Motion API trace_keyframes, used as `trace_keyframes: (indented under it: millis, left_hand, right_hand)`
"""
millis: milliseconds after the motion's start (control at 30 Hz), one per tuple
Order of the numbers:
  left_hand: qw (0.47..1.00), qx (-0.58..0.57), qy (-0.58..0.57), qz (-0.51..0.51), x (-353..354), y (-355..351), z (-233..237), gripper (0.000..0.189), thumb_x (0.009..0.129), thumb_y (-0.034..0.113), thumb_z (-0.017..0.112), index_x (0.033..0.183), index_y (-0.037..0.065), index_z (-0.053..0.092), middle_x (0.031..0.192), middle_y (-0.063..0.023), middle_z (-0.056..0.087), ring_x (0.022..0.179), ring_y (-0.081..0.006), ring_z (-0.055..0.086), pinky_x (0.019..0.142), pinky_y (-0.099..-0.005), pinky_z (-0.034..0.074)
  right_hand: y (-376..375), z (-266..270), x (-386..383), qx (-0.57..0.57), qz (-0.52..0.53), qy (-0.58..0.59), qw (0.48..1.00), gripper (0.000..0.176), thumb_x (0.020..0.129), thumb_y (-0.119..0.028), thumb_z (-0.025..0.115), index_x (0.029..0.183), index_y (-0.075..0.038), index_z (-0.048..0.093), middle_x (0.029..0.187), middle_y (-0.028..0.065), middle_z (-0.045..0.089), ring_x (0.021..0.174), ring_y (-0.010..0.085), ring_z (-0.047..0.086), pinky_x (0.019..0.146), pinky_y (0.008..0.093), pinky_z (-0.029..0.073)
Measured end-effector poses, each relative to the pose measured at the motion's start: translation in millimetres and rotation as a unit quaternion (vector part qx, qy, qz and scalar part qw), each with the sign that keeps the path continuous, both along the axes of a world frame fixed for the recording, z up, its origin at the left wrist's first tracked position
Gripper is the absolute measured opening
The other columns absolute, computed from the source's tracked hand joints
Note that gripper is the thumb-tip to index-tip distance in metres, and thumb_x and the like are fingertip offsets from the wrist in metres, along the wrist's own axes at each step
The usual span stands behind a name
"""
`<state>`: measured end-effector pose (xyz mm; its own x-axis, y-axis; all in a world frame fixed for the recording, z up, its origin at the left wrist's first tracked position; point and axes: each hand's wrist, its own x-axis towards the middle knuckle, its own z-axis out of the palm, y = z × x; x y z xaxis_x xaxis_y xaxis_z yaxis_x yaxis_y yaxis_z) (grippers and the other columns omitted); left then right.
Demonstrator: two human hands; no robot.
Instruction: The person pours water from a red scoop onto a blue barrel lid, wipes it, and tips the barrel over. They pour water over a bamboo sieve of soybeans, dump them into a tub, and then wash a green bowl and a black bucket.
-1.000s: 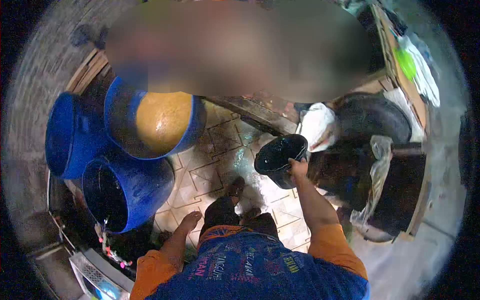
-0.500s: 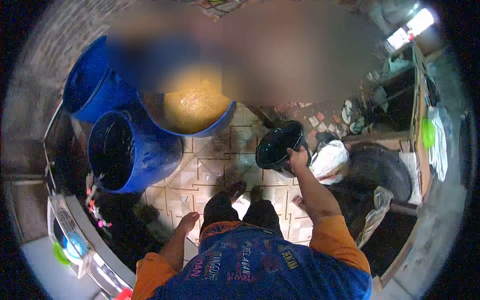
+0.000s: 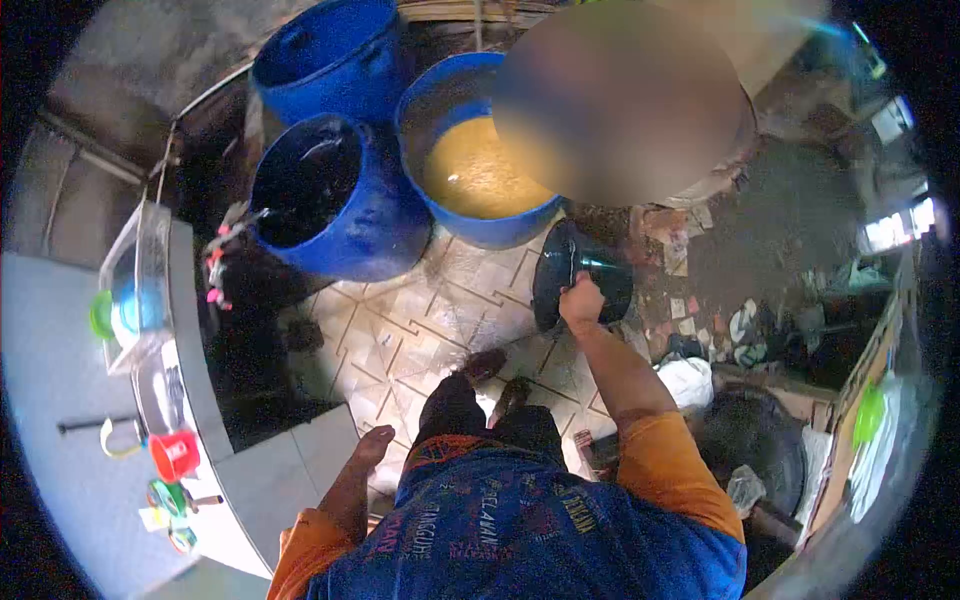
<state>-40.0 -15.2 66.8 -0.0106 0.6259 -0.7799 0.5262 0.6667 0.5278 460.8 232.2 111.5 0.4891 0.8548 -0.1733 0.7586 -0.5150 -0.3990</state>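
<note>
A black bucket (image 3: 605, 282) hangs tilted above the floor, its mouth turned toward the left. My right hand (image 3: 582, 300) is closed on its rim, with the arm stretched forward. Just beyond the bucket stands a wide blue tub (image 3: 500, 232) with yellowish, wet-looking contents (image 3: 485, 165). Whether the bucket holds anything cannot be made out. My left hand (image 3: 373, 447) hangs low beside my left leg, apart from any object. It looks empty, but its fingers are mostly hidden.
Left of the tub stand a blue drum (image 3: 385, 235) with dark contents and another blue drum (image 3: 325, 75). Broken tile pieces (image 3: 685, 315) and a white sack (image 3: 685, 380) lie to the right, near a dark round basin (image 3: 750, 430). A red cup (image 3: 175, 455) sits on the left ledge.
The view has turned toward the right and tub and drums now show more fully. My right hand has swung the bucket forward toward the tub and tipped it more. My left hand still hangs low.
</note>
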Motion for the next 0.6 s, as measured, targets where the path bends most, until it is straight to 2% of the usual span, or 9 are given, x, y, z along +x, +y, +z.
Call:
trace_keyframes:
  millis: [100, 167, 233, 300, 367, 433, 500, 567, 600]
  left_hand:
    - [0.996, -0.052, 0.008, 0.075, 21, -24, 47, 0.046, 0.094, 0.037, 0.058, 0.123, 0.002, 0.058, 0.123, -0.0146, 0.062, 0.117, -0.0243, 0.055, 0.101, -0.0358, 0.042]
    - [0.997, -0.024, 0.005, 0.075, -6, -64, -17, 0.050, 0.094, 0.041, 0.056, 0.124, 0.000, 0.058, 0.123, -0.0154, 0.061, 0.117, -0.0253, 0.055, 0.101, -0.0357, 0.041]
    - [0.996, 0.030, -0.022, 0.083, -16, -93, -46, 0.053, 0.095, 0.042, 0.055, 0.125, -0.002, 0.057, 0.123, -0.0166, 0.061, 0.117, -0.0253, 0.055, 0.102, -0.0356, 0.041]
    - [0.994, -0.002, -0.001, 0.108, -1, -92, -15, 0.053, 0.095, 0.042, 0.054, 0.124, -0.003, 0.057, 0.122, -0.0176, 0.061, 0.117, -0.0254, 0.055, 0.102, -0.0365, 0.040]
    - [0.981, 0.045, -0.089, 0.166, -4, -106, -14, 0.051, 0.096, 0.040, 0.054, 0.123, -0.003, 0.057, 0.121, -0.0169, 0.062, 0.116, -0.0245, 0.055, 0.101, -0.0363, 0.041]
    - [0.979, 0.067, -0.099, 0.165, -7, -104, -12, 0.049, 0.095, 0.037, 0.055, 0.121, -0.003, 0.058, 0.119, -0.0162, 0.063, 0.112, -0.0239, 0.057, 0.098, -0.0346, 0.043]
    - [0.987, -0.017, -0.026, 0.156, -2, -90, 1, 0.044, 0.095, 0.033, 0.056, 0.121, -0.003, 0.058, 0.117, -0.0155, 0.064, 0.109, -0.0231, 0.059, 0.095, -0.0336, 0.044]
    - [0.979, -0.001, -0.063, 0.196, -13, -90, -2, 0.044, 0.094, 0.032, 0.056, 0.122, -0.002, 0.058, 0.118, -0.0160, 0.064, 0.110, -0.0231, 0.058, 0.094, -0.0329, 0.045]
    - [0.990, 0.015, -0.024, 0.142, -22, -88, -5, 0.044, 0.094, 0.033, 0.056, 0.122, -0.002, 0.058, 0.118, -0.0168, 0.064, 0.111, -0.0246, 0.058, 0.094, -0.0333, 0.045]
  right_hand:
    - [-3, -3, -18, 0.033, 0.072, -0.021, 0.997, 0.031, 0.077, -0.019, 0.069, 0.100, -0.004, 0.055, 0.088, 0.0211, 0.066, 0.084, 0.0414, 0.065, 0.075, 0.0498, 0.052]
    - [-5, -6, -24, 0.057, 0.121, -0.032, 0.990, 0.031, 0.076, -0.016, 0.066, 0.101, -0.004, 0.053, 0.088, 0.0215, 0.066, 0.081, 0.0425, 0.065, 0.073, 0.0513, 0.052]
    - [-6, -8, -33, 0.077, 0.158, -0.029, 0.984, 0.028, 0.076, -0.013, 0.065, 0.100, -0.005, 0.053, 0.089, 0.0229, 0.065, 0.081, 0.0440, 0.064, 0.072, 0.0526, 0.051]
    - [-10, 19, -52, 0.063, 0.168, -0.004, 0.984, 0.025, 0.078, -0.013, 0.064, 0.099, -0.006, 0.053, 0.091, 0.0234, 0.064, 0.081, 0.0442, 0.064, 0.072, 0.0539, 0.050]
    - [-16, 30, -66, 0.107, 0.204, -0.015, 0.973, 0.022, 0.078, -0.012, 0.067, 0.093, -0.003, 0.054, 0.085, 0.0219, 0.063, 0.081, 0.0436, 0.062, 0.072, 0.0529, 0.049]
    - [-20, 31, -81, 0.103, 0.213, -0.017, 0.971, 0.021, 0.078, -0.012, 0.067, 0.090, -0.004, 0.051, 0.084, 0.0215, 0.062, 0.081, 0.0442, 0.061, 0.071, 0.0539, 0.049]
    - [-25, 43, -99, 0.128, 0.264, -0.038, 0.955, 0.023, 0.079, -0.013, 0.068, 0.089, -0.003, 0.050, 0.083, 0.0214, 0.062, 0.078, 0.0450, 0.060, 0.068, 0.0532, 0.048]
    - [-29, 51, -119, 0.128, 0.281, -0.033, 0.950, 0.024, 0.079, -0.014, 0.069, 0.089, -0.003, 0.050, 0.084, 0.0214, 0.062, 0.078, 0.0451, 0.060, 0.067, 0.0525, 0.047]
    - [-30, 55, -130, 0.128, 0.293, -0.026, 0.947, 0.026, 0.079, -0.016, 0.070, 0.090, -0.004, 0.050, 0.084, 0.0214, 0.062, 0.078, 0.0451, 0.060, 0.065, 0.0519, 0.047]
